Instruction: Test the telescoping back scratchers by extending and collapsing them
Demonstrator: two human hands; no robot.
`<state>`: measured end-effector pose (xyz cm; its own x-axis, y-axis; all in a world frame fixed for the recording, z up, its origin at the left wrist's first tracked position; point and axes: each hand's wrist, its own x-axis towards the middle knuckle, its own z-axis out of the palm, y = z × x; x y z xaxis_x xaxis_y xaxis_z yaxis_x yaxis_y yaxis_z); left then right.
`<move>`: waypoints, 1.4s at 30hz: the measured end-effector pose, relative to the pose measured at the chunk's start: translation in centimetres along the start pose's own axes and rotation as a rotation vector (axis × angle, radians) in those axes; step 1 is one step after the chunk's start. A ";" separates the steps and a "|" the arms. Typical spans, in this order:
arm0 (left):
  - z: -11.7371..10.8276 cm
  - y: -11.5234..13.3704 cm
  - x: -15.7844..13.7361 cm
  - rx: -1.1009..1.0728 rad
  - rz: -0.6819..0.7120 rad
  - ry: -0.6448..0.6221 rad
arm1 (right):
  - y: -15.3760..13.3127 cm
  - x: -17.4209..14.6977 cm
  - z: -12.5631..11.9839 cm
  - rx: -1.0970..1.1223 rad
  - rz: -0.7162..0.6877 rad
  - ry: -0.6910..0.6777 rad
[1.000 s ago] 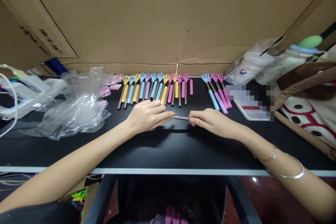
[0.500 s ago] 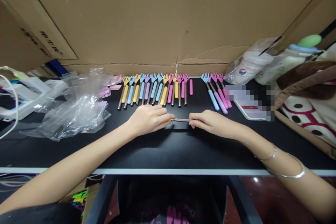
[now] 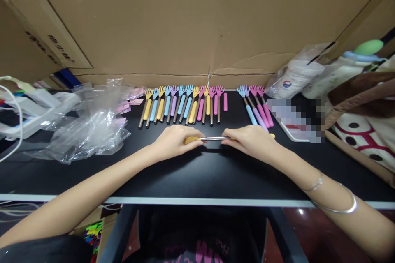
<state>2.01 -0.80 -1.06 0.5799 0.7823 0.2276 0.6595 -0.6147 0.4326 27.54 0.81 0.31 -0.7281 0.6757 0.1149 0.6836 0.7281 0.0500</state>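
Observation:
A back scratcher with a yellow claw head and a thin metal rod [image 3: 212, 139] is stretched level between my two hands, just above the black table. My left hand [image 3: 175, 141] is closed round the yellow claw end. The rod's other end is gripped by my right hand [image 3: 249, 139], and a yellow tip pokes out behind that wrist. Beyond my left hand lies a row of claw-headed rods [image 3: 219, 109] in several colours, with loose coloured handles such as a pink handle [image 3: 225, 102] among them. Past my right hand, several back scratchers have blue, purple and pink handles [image 3: 261, 120] on their rods.
Clear plastic bags [image 3: 95, 135] lie at the left, beside a white power strip [image 3: 33, 115]. At the right are a partly pixelated phone [image 3: 286, 125], a bagged drink cup [image 3: 296, 80], a bottle [image 3: 354, 63] and a fabric bag [image 3: 364, 127]. Cardboard [image 3: 185, 24] rises behind.
The back scratcher has turned in my hands: its yellow claw now shows at my left fingers and a yellow tip behind my right hand. Both hands have stayed nearly in place.

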 end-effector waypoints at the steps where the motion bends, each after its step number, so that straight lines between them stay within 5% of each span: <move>1: 0.0 0.0 0.0 -0.026 -0.008 -0.014 | 0.0 0.0 0.0 0.004 -0.009 0.008; 9: -0.9 0.4 0.0 -0.096 -0.019 -0.090 | 0.0 -0.2 0.0 -0.032 -0.065 0.098; 19: -0.9 -0.4 0.0 0.389 0.094 0.024 | -0.1 0.2 0.0 -0.041 -0.046 0.137; 27: -2.8 -0.3 0.5 0.516 0.112 -0.001 | 0.2 0.3 -0.8 -0.162 -0.059 0.196; 34: -5.5 -1.3 0.0 0.470 0.057 -0.084 | 1.9 -0.3 -1.2 -0.371 -0.060 0.301; 42: -10.7 -3.6 -1.3 0.058 -0.147 -0.408 | 9.1 -4.6 -2.2 -0.404 0.113 0.200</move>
<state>-6.25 1.50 6.42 0.6118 0.7650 -0.2009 0.7679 -0.5137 0.3826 37.22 4.05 2.42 -0.6510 0.6843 0.3286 0.7517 0.5211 0.4042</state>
